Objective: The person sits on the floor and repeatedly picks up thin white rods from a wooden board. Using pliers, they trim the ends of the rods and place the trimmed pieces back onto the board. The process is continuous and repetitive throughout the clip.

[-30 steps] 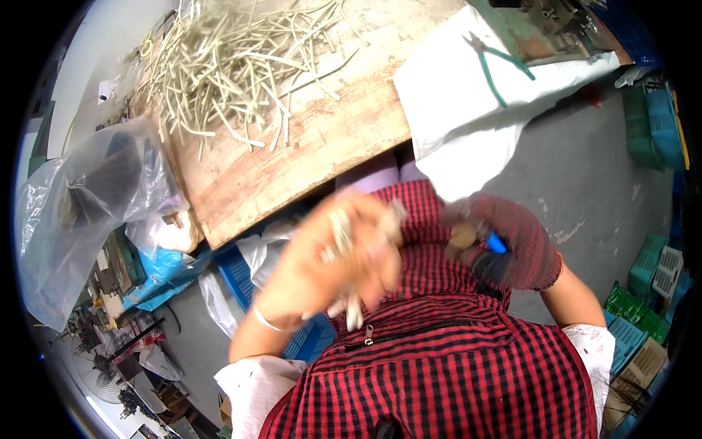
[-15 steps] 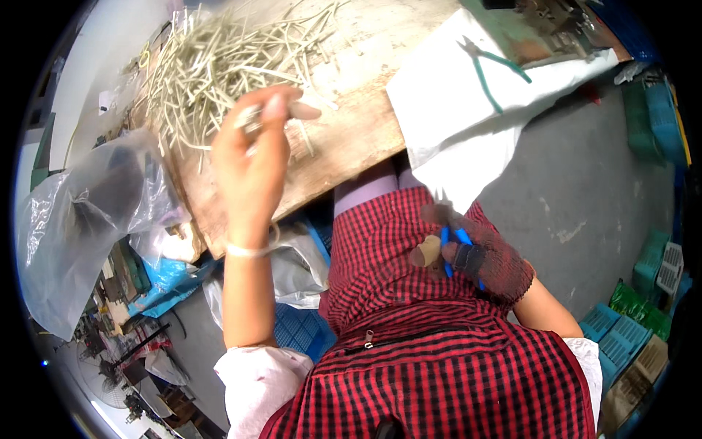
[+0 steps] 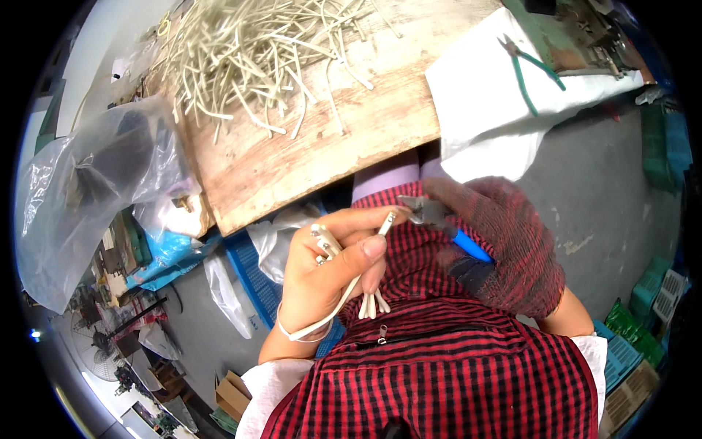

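My left hand [image 3: 322,271], bare, is closed around several short cream cords [image 3: 372,306] above my lap. Some of their ends, which look metallic, stick out near the knuckles. One cord's end [image 3: 390,218] is pinched upward between thumb and forefinger. In a dark knitted glove, my right hand [image 3: 515,245] is shut on pliers [image 3: 472,246] with blue handles. The pliers' jaws are right beside that pinched end; whether they touch it I cannot tell. A loose pile of similar cords [image 3: 248,62] lies on the wooden tabletop [image 3: 292,172] ahead.
A white sheet [image 3: 479,95] covers the table's right side, with green-handled pliers [image 3: 526,69] on top. Clear plastic bags [image 3: 95,197] hang at the left. Blue crates [image 3: 248,274] sit below the table edge, and more baskets [image 3: 647,293] stand on the floor at right.
My left hand has come back from the pile toward my lap, now showing the cords it holds. My right hand has raised the blue-handled pliers to meet it.
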A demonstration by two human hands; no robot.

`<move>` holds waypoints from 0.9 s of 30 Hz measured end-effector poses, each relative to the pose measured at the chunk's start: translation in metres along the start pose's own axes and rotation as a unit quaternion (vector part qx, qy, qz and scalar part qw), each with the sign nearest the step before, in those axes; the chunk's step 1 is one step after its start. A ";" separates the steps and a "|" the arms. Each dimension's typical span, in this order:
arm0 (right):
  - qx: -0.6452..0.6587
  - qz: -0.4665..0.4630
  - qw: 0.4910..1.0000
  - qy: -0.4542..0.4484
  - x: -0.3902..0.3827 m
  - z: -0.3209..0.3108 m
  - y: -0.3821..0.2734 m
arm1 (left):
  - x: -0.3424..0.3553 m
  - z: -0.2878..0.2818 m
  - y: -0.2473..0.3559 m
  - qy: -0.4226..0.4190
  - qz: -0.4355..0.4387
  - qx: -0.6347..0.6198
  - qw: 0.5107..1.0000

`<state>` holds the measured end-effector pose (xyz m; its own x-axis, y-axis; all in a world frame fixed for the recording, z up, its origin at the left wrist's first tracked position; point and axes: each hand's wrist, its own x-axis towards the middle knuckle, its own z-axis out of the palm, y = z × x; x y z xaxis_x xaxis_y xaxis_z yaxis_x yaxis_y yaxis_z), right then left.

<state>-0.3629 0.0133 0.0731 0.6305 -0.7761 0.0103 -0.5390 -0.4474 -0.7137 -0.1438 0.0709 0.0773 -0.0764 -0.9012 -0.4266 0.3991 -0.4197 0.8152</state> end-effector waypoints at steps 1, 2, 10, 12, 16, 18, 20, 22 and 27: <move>-0.010 0.018 1.000 0.005 0.004 -0.005 -0.006 | -0.001 0.004 0.002 0.005 -0.004 0.001 1.000; -0.036 0.021 0.999 0.013 0.005 -0.007 -0.012 | -0.001 0.007 0.003 0.011 -0.009 0.003 1.000; -0.206 -0.014 0.978 0.023 0.002 -0.019 -0.026 | 0.001 0.006 0.016 -0.001 -0.054 0.040 0.998; -0.281 -0.053 0.958 0.008 -0.002 -0.025 -0.024 | 0.000 0.007 0.016 0.009 -0.062 0.043 0.997; -0.373 -0.145 0.916 -0.037 -0.006 -0.037 -0.005 | 0.000 0.005 0.025 -0.024 -0.122 0.099 0.987; -0.372 -0.175 0.910 -0.058 -0.005 -0.041 0.008 | 0.003 0.000 0.024 -0.089 -0.189 0.069 0.975; -0.361 -0.192 0.910 -0.063 -0.003 -0.044 0.016 | 0.007 -0.003 0.023 -0.124 -0.200 0.043 0.971; -0.358 -0.215 0.907 -0.053 -0.002 -0.045 0.019 | 0.008 0.002 0.021 -0.103 -0.185 0.046 0.976; -0.379 -0.273 0.884 0.032 0.007 -0.046 0.012 | 0.009 0.007 0.030 -0.099 -0.207 0.124 0.965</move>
<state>-0.3902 -0.0178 0.0970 0.8928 -0.3646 0.2646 -0.3979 -0.9136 0.0835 -0.1388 0.0497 0.1010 -0.3656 -0.6439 -0.6722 0.0683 -0.7388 0.6705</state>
